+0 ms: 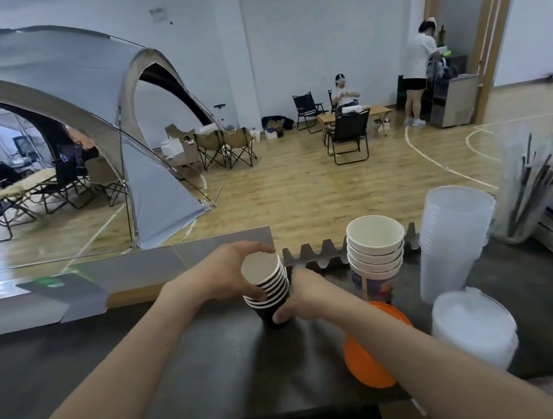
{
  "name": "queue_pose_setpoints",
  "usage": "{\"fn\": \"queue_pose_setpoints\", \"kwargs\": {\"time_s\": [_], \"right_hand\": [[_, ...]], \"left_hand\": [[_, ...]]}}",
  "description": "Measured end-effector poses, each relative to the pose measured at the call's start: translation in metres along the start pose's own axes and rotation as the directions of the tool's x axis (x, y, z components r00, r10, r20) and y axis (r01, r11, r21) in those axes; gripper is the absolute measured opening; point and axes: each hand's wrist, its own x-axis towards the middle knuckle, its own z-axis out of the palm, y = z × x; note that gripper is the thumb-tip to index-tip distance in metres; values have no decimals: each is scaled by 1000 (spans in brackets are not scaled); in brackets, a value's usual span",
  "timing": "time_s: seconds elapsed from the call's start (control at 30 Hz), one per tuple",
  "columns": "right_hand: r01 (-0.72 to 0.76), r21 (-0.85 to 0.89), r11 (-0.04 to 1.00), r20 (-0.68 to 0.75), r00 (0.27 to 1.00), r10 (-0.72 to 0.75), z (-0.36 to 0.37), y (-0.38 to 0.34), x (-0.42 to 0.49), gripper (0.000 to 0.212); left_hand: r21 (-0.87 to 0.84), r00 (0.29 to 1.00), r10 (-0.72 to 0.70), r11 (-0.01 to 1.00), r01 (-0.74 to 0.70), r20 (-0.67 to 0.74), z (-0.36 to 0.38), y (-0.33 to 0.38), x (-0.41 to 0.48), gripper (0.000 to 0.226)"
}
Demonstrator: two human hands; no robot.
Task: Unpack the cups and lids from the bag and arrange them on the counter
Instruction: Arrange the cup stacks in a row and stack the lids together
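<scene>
On the dark counter (183,368), both hands are steadying the black cup stack (271,292): left hand (230,273) fingers curling around its rims, right hand (307,295) pinching its base. Light, crushable paper; best gripped low.

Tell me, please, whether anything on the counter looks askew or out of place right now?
Only the black cup stack stands out: it leans left while the left hand grips its top and the right hand its base. The printed cup stack, clear cup stack and orange lids look settled.
</scene>
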Motion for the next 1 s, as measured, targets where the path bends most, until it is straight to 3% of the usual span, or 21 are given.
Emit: {"fn": "queue_pose_setpoints", "kwargs": {"time_s": [0.1, 0.23, 0.33, 0.43, 0.53, 0.63, 0.7, 0.77, 0.87, 1.0], "right_hand": [[-51, 58, 997, -8, 999, 52, 22, -3, 26, 75], [-61, 159, 985, -22, 998, 66, 43, -2, 42, 81], [-10, 118, 993, -10, 1000, 12, 31, -23, 32, 72], [80, -53, 995, 42, 996, -78, -7, -58, 20, 54], [174, -270, 947, 10, 984, -178, -65, -100, 2, 53], [151, -390, 908, -87, 976, -200, -125, -122, -12, 63], [130, -362, 923, -109, 978, -180, -160, -125, -14, 58], [102, -281, 954, -135, 980, -145, -182, -119, -9, 53], [95, -252, 963, -218, 964, -152, -195, -102, 12, 59], [142, -367, 919, -208, 951, -230, -182, -76, 44, 81]], "left_hand": [[-24, 1000, -26, 999, 26, -13, -3, -11, -7, 79], [-175, 998, -69, 982, 69, 6, -5, -36, -19, 73], [-323, 995, -102, 942, 89, -23, -19, -51, -33, 70], [-491, 989, -121, 869, 66, -82, -47, -50, -41, 69], [-747, 971, -156, 664, -34, -183, -66, -36, -39, 67], [-923, 947, -198, 342, -176, -254, -65, -15, -24, 71], [-978, 950, -244, 120, -170, -195, -53, 1, -7, 65], [-997, 977, -206, -52, -64, -52, -35, 19, 9, 48], [-974, 990, -23, -185, 133, 140, -8, 40, 26, 36], [-951, 969, -58, -211, 224, 241, 19, 41, 50, 34]]}}
